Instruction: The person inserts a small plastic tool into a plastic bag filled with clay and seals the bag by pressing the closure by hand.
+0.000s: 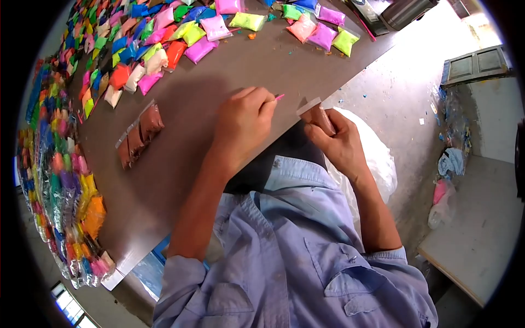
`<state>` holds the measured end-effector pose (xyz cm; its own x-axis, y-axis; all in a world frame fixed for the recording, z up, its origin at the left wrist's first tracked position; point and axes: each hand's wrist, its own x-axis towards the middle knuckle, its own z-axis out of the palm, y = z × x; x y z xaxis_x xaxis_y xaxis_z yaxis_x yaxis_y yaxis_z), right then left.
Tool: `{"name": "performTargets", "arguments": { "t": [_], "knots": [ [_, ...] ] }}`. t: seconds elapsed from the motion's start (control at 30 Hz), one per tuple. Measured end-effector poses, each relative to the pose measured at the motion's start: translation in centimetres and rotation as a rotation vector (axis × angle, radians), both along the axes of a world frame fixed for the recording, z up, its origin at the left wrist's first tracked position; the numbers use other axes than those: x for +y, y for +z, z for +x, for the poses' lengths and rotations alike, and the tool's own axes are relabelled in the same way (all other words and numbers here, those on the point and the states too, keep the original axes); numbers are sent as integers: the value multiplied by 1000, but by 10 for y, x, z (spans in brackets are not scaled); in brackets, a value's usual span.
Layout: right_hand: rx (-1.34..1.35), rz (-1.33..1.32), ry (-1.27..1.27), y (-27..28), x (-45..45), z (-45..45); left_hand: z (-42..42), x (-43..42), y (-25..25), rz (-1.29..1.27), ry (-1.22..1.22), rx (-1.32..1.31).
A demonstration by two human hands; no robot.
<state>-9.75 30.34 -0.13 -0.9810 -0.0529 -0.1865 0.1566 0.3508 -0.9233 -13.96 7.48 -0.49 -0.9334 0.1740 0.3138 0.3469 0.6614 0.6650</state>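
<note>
Over the table's front edge, my left hand (pixel 246 123) is closed around a thin pink stick (pixel 280 97), whose tip pokes out by the fingers. My right hand (pixel 339 142) grips a small clear packet with brown filling (pixel 318 117), held beyond the table edge with its flat end up. On the table to the left lies a clear strip of brown packets (pixel 141 134), touched by neither hand.
Many colourful packets (pixel 156 60) cover the far left of the table (pixel 191 104). Strings of packed pieces (pixel 65 186) hang along its left side. More packets (pixel 322 34) and a dark cylinder (pixel 407 13) stand at the back. A white bag (pixel 383 164) is below right.
</note>
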Motion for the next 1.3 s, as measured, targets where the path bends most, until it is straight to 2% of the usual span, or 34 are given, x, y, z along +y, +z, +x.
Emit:
{"name": "performTargets", "arguments": {
  "t": [0.03,0.1,0.13,0.2,0.23,0.33,0.4,0.6,0.8,0.87,0.93,1.0,1.07,1.13,1.3],
  "knots": [
    [112,129,-28,2,-1,1,2,-2,-1,0,-2,1],
    [341,381,-111,8,-8,4,12,-5,-2,212,68,-88],
    [336,381,-109,11,-14,6,19,-6,-1,212,70,-94],
    [504,572,-132,15,-23,9,27,-8,8,354,158,-200],
    [503,611,-73,12,-25,12,31,-9,9,354,165,-203],
    [569,635,-36,3,-33,13,44,-13,12,392,219,-161],
    [555,625,-6,-1,-35,17,51,-14,15,267,178,-114],
    [568,585,67,-12,-36,24,60,-3,15,229,153,-169],
    [482,410,35,-12,-35,25,58,-2,1,32,148,-63],
    [353,183,-17,-14,-32,28,56,0,1,21,139,-45],
    [275,128,-24,-10,-31,30,55,2,1,12,126,-29],
    [-91,-335,-185,-13,-34,31,54,5,3,-11,120,-26],
    [-102,-328,-178,-11,-32,29,53,6,5,-17,113,-35],
    [-251,-381,-179,-7,-29,28,52,8,9,-25,108,-44],
    [-227,-395,-233,-11,-35,26,58,21,13,-69,-8,12]
  ]
}}
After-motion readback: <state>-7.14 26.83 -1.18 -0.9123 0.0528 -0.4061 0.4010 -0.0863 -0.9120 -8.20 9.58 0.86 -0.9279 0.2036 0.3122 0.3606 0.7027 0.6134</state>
